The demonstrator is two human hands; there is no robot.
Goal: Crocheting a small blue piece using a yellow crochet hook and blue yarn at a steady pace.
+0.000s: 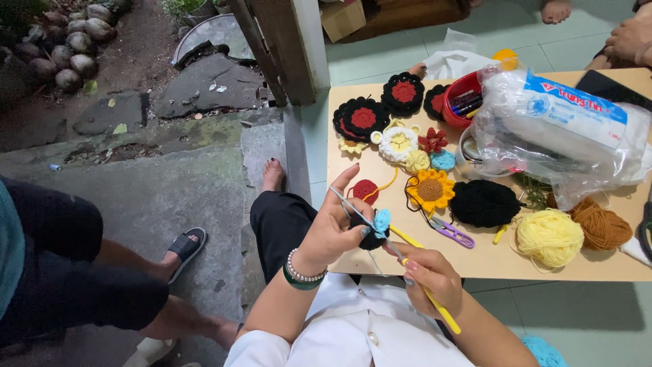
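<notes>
The left hand (336, 228) is raised with fingers curled and forefinger up, just beside the right hand (429, 272), closed in a pinch below it.

Your left fingers (353, 204) pinch a small black crochet piece (371, 238) with a light-blue patch; your right fingers (411, 266) hold a yellow-handled crochet hook (435, 302), its tip at that piece.

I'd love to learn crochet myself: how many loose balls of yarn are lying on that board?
3: a black ball mid-board, a pale yellow ball near the front edge, and a brown ball right beside it. The plastic bag may hide more.
</notes>
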